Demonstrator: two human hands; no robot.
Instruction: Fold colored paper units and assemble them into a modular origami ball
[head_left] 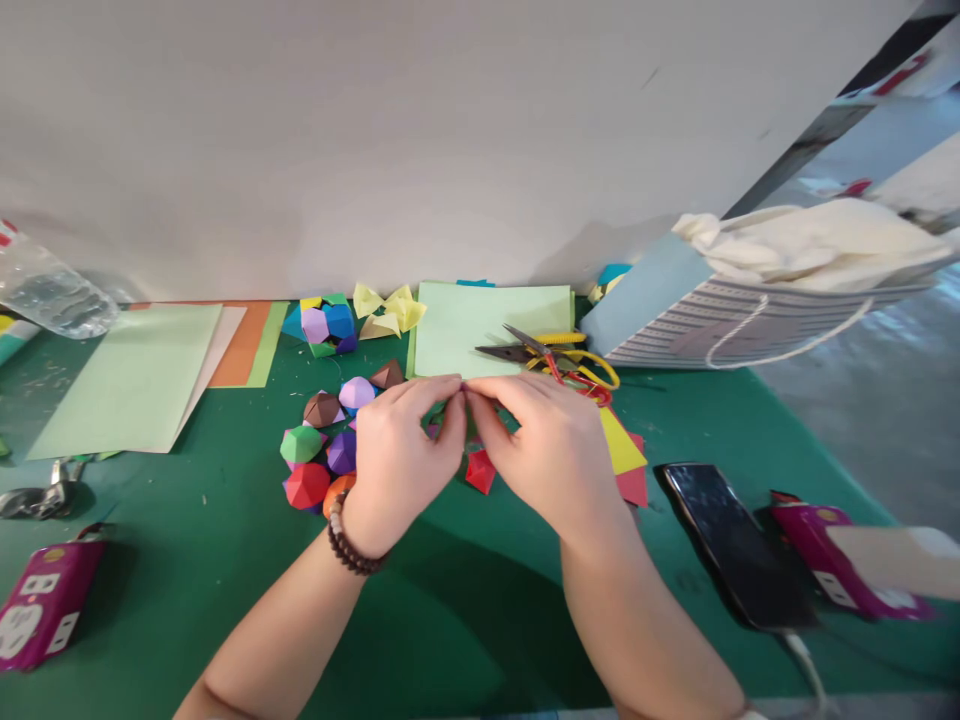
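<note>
1. Head view: my left hand (401,450) and right hand (544,445) meet fingertip to fingertip at mid-table. Both pinch a small piece that the fingers hide, and both are equally near it.
2. I see a red paper shape (480,470) just nearer, under the hands.
3. Scissors (547,355) lie just beyond, paper balls (322,450) left, a phone (731,540) right.

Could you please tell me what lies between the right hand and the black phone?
In the head view, a yellow paper piece and a red paper piece lie between the right hand and the black phone.
</note>
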